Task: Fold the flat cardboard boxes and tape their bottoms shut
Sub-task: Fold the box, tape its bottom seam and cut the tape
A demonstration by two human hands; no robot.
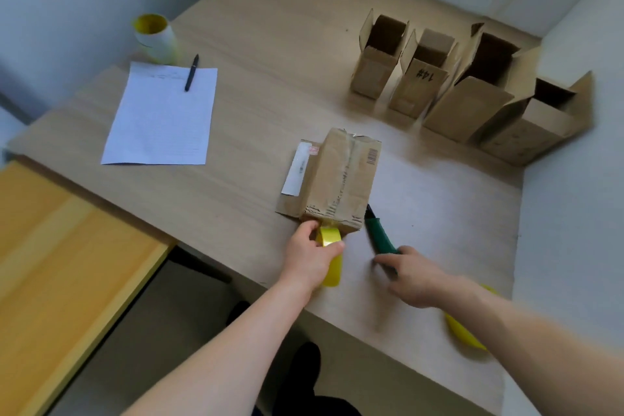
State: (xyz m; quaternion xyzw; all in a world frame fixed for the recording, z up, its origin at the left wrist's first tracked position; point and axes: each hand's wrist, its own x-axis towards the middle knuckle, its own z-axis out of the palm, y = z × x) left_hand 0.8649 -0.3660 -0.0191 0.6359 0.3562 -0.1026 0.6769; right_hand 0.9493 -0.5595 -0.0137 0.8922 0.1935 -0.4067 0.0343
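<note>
A folded cardboard box (pixel 341 179) stands bottom-up near the table's front edge, with tape running along its seam. My left hand (pixel 312 255) grips a yellow tape roll (pixel 331 246) against the box's near edge. My right hand (pixel 417 277) holds a green-handled knife (pixel 380 235), its tip pointing toward the box's near right corner. Several folded boxes (pixel 435 78) stand open-topped in a row at the back right.
A sheet of paper (pixel 162 118) with a black pen (pixel 191 73) lies at the left of the wooden table (pixel 270 54). A stack of tape rolls (pixel 155 37) stands behind it. Another yellow roll (pixel 464 331) lies under my right forearm. A yellow bench (pixel 60 263) adjoins at left.
</note>
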